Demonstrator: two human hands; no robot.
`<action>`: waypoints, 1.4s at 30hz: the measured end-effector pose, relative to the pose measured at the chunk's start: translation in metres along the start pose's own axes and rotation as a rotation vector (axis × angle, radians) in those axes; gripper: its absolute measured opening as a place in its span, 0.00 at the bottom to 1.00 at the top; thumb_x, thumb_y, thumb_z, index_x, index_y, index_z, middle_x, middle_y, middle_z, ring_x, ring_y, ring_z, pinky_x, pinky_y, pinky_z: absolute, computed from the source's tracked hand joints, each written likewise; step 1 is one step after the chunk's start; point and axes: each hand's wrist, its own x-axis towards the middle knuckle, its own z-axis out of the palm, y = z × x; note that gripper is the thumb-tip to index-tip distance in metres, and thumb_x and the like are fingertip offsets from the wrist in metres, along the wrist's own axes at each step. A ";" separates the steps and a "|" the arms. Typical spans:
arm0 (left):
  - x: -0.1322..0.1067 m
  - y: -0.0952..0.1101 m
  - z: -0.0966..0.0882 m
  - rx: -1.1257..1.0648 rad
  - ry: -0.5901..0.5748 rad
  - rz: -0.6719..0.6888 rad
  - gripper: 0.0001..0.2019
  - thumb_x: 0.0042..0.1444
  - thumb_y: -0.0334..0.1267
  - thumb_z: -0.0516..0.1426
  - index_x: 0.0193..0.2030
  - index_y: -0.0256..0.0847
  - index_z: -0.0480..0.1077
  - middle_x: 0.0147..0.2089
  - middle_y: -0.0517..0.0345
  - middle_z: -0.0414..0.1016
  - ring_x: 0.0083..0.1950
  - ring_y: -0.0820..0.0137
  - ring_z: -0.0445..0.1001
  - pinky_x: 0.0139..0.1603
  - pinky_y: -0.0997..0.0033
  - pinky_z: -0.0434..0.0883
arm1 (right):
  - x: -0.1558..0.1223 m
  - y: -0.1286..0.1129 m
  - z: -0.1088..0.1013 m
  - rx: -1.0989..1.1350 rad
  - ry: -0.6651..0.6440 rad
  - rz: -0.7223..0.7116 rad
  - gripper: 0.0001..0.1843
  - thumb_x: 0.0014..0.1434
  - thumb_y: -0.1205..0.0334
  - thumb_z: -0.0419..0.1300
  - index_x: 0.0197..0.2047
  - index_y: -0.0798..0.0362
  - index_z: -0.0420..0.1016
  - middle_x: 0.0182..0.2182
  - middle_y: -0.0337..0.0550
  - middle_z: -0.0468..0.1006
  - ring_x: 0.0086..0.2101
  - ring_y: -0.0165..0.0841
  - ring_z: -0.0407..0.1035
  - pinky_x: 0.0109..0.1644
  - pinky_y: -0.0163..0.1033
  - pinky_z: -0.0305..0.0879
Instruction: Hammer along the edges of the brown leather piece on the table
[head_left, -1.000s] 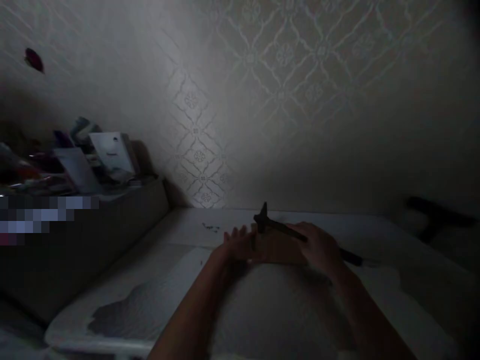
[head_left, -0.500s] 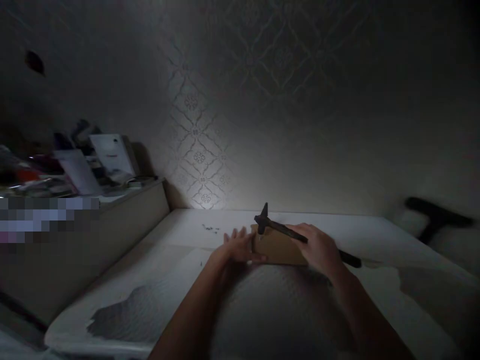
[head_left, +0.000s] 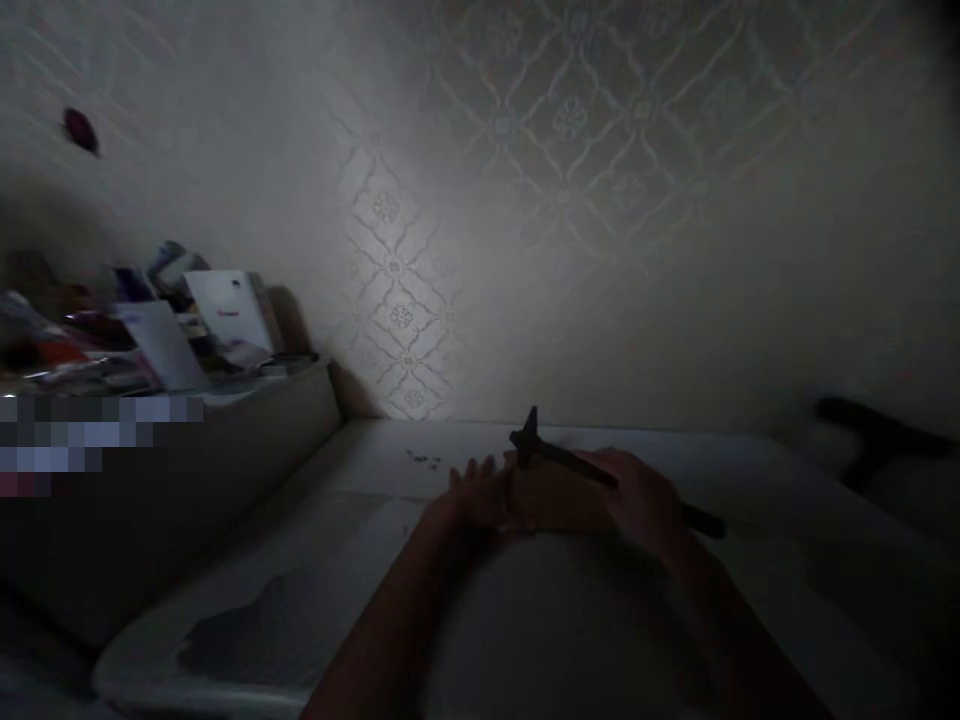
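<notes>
The scene is dim. A small brown block [head_left: 559, 500], like cardboard or wood, lies on a pale work surface [head_left: 375, 470] near the patterned wall. My left hand [head_left: 472, 495] rests flat against the block's left end with fingers spread. My right hand [head_left: 641, 495] grips the handle of a small dark hammer [head_left: 536, 445]. Its head sits at the block's far left edge, and the handle end [head_left: 701, 520] sticks out to the right behind my wrist.
A raised ledge on the left carries white cards or boxes [head_left: 225, 310] and cluttered items [head_left: 60, 350]. Small dark specks [head_left: 424, 458] lie on the surface near the wall. A dark T-shaped object [head_left: 874, 430] lies at the right. Dark patches [head_left: 240, 630] mark the near surface.
The hands, block and hammer have barely moved. Only the lighting has flickered, darker half a second ago and a little brighter now.
</notes>
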 end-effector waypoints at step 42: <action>0.001 0.001 0.001 -0.008 0.008 -0.009 0.61 0.37 0.77 0.54 0.73 0.52 0.36 0.75 0.48 0.26 0.72 0.41 0.27 0.67 0.32 0.34 | -0.001 0.003 0.001 -0.016 0.014 -0.028 0.22 0.58 0.72 0.54 0.53 0.45 0.75 0.45 0.41 0.79 0.45 0.36 0.72 0.48 0.40 0.68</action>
